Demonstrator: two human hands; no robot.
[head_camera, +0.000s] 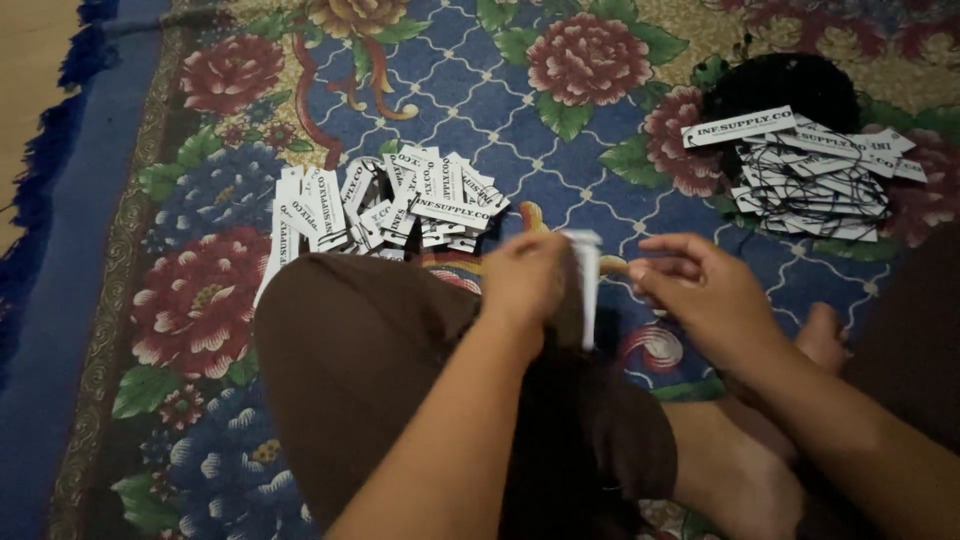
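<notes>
We sit on a large floral carpet (600, 190) in blue, red and green, knee in brown cloth (360, 350) raised over its near edge. Toward the carpet's far right corner lies a heap of white card tags already tangled with black string (810, 175); toward the far middle, a loose pile of plain white card tags (390, 205) without string. Our left hand (525, 280) is curled around a white narrow card tag (583, 285), gripping it near mid-carpet, above the shin. Our right hand (700, 290) sits just beside it, thumb and forefinger pressed together as if pinching something thin; we cannot tell what. The tag stands upright, its long axis vertical, edge toward us. We judge that a steady grip, leaving the top end uncovered, serves best.
</notes>
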